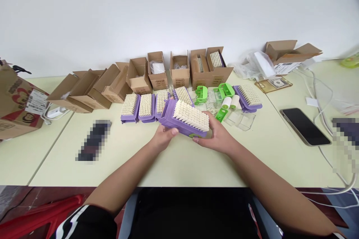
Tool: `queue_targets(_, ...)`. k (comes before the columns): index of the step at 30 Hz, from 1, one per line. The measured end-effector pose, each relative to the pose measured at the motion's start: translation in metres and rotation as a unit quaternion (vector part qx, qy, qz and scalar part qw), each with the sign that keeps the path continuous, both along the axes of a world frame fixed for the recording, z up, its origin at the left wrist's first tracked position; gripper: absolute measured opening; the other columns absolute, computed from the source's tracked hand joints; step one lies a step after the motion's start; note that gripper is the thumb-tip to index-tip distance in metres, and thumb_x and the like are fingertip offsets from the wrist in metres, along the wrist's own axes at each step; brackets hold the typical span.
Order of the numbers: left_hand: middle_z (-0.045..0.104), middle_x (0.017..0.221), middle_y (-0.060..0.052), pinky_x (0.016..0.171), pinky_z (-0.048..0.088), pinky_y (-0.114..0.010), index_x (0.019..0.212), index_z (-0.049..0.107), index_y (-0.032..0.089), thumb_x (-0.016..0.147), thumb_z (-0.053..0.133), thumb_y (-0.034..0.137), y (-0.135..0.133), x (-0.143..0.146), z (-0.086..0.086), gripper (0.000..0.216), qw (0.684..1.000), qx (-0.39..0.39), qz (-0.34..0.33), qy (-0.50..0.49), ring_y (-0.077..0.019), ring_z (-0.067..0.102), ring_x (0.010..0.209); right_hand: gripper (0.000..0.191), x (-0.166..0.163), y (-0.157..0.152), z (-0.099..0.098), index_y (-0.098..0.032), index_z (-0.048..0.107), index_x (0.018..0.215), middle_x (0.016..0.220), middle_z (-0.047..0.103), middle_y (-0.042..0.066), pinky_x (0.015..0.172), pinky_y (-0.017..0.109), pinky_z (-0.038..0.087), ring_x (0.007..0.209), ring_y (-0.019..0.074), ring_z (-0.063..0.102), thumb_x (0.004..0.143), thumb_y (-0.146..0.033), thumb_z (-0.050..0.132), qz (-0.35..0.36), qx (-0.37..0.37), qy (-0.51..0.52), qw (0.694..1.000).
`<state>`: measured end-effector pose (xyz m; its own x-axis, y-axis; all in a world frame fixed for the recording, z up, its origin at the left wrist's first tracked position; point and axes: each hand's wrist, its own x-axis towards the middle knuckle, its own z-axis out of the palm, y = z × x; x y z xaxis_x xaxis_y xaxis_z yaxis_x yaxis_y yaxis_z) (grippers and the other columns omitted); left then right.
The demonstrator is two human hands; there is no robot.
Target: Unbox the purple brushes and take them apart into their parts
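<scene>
I see open cardboard boxes (138, 76) along the wall; a phone (305, 126) lies right. White cables (331, 192) run nearby.

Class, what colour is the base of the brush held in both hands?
Purple, with cream bristles: the brush, head view.

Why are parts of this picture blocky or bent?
Head view: a pixelated patch sits on the pale green table's left, another at its right edge; table edges bow, likely lens distortion; light is soft; the purple white-bristled brush looks sharp.
</scene>
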<state>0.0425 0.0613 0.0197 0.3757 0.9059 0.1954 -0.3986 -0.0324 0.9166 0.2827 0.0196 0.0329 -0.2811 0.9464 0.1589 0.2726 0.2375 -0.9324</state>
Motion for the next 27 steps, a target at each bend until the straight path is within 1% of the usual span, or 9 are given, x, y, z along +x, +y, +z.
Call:
queue_targets(3, 0.084, 0.120, -0.013, 0.112, 0.061, -0.057, 0.122, 0.078, 0.020, 0.069, 0.104, 0.051, -0.0019, 0.0030, 0.0014, 0.066, 0.999, -0.019, -0.010, 0.040, -0.0374, 0.078, 0.121, 0.072, -0.0028, -0.0003, -0.0050, -0.030, 0.052, 0.143, 0.140, 0.070, 0.011, 0.110, 0.053, 0.059, 0.131, 0.0362, 0.068, 0.087, -0.048, 0.092, 0.010, -0.021, 0.048, 0.999)
queue_targets(6, 0.085, 0.114, -0.011, 0.106, 0.065, -0.053, 0.114, 0.080, 0.019, 0.068, 0.105, 0.046, -0.0037, 0.0062, 0.0040, 0.059, 0.998, -0.042, 0.024, 0.050, -0.0336, 0.081, 0.111, 0.072, -0.0047, 0.0012, -0.0083, -0.029, 0.052, 0.147, 0.145, 0.068, 0.011, 0.113, 0.050, 0.058, 0.134, 0.0345, 0.067, 0.089, -0.049, 0.090, 0.016, -0.038, 0.068, 0.997)
queue_targets(9, 0.086, 0.112, -0.011, 0.104, 0.066, -0.050, 0.111, 0.080, 0.017, 0.068, 0.106, 0.045, -0.0036, 0.0076, 0.0040, 0.057, 0.996, -0.055, 0.042, 0.054, -0.0324, 0.081, 0.108, 0.068, -0.0044, 0.0036, -0.0104, -0.029, 0.054, 0.149, 0.143, 0.068, 0.010, 0.109, 0.048, 0.060, 0.130, 0.0326, 0.069, 0.092, -0.047, 0.087, 0.025, -0.053, 0.076, 0.995)
queue_targets(11, 0.086, 0.112, -0.012, 0.103, 0.066, -0.049, 0.112, 0.080, 0.017, 0.068, 0.106, 0.046, -0.0027, 0.0075, 0.0023, 0.058, 0.996, -0.060, 0.043, 0.056, -0.0319, 0.081, 0.107, 0.065, -0.0036, 0.0049, -0.0113, -0.028, 0.056, 0.147, 0.138, 0.070, 0.009, 0.106, 0.047, 0.061, 0.126, 0.0315, 0.070, 0.091, -0.044, 0.086, 0.021, -0.058, 0.076, 0.995)
queue_targets(15, 0.086, 0.111, -0.011, 0.101, 0.067, -0.047, 0.114, 0.080, 0.017, 0.069, 0.106, 0.045, -0.0018, 0.0069, 0.0003, 0.059, 0.996, -0.046, 0.043, 0.060, -0.0306, 0.081, 0.107, 0.060, -0.0020, 0.0057, -0.0108, -0.026, 0.060, 0.138, 0.125, 0.073, 0.006, 0.100, 0.044, 0.061, 0.117, 0.0303, 0.070, 0.085, -0.039, 0.087, 0.003, -0.054, 0.063, 0.996)
queue_targets(19, 0.086, 0.110, -0.011, 0.100, 0.067, -0.047, 0.113, 0.080, 0.017, 0.068, 0.106, 0.045, -0.0025, 0.0071, 0.0032, 0.058, 0.997, -0.036, 0.034, 0.064, -0.0306, 0.081, 0.104, 0.057, -0.0006, 0.0044, -0.0071, -0.026, 0.063, 0.131, 0.118, 0.074, 0.005, 0.095, 0.043, 0.060, 0.112, 0.0308, 0.070, 0.080, -0.036, 0.087, -0.004, -0.042, 0.048, 0.998)
queue_targets(22, 0.085, 0.110, -0.011, 0.099, 0.068, -0.048, 0.114, 0.080, 0.017, 0.069, 0.105, 0.045, -0.0022, 0.0069, 0.0043, 0.059, 0.997, -0.028, 0.024, 0.063, -0.0310, 0.081, 0.104, 0.056, -0.0005, 0.0031, -0.0043, -0.026, 0.064, 0.128, 0.115, 0.074, 0.004, 0.094, 0.043, 0.059, 0.108, 0.0303, 0.070, 0.078, -0.034, 0.087, -0.004, -0.033, 0.046, 0.998)
queue_targets(27, 0.085, 0.112, -0.011, 0.103, 0.066, -0.049, 0.113, 0.081, 0.018, 0.070, 0.104, 0.043, -0.0041, 0.0070, 0.0039, 0.054, 0.998, -0.024, 0.022, 0.054, -0.0317, 0.080, 0.108, 0.055, -0.0030, 0.0009, -0.0052, -0.027, 0.064, 0.126, 0.119, 0.074, 0.006, 0.098, 0.046, 0.059, 0.112, 0.0329, 0.071, 0.078, -0.038, 0.089, -0.017, 0.012, 0.063, 0.998)
